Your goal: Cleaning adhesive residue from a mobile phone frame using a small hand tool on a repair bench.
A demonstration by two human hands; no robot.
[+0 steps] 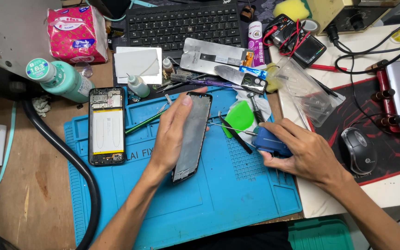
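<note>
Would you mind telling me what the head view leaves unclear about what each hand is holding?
- Blue tool: mostly covered by the right hand; kind unclear.
- Phone frame: left edge hidden behind the left hand.
- Opened phone: circuit parts too small to identify.

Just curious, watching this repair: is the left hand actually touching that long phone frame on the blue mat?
Touching. The head view shows the left hand laid along the phone frame, its fingers curled over the left edge and tipping the frame up off the blue mat.

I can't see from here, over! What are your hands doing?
Left hand holding phone frame on edge over blue mat. Right hand gripping blue tool. Tweezers and green pick lie between.
</note>
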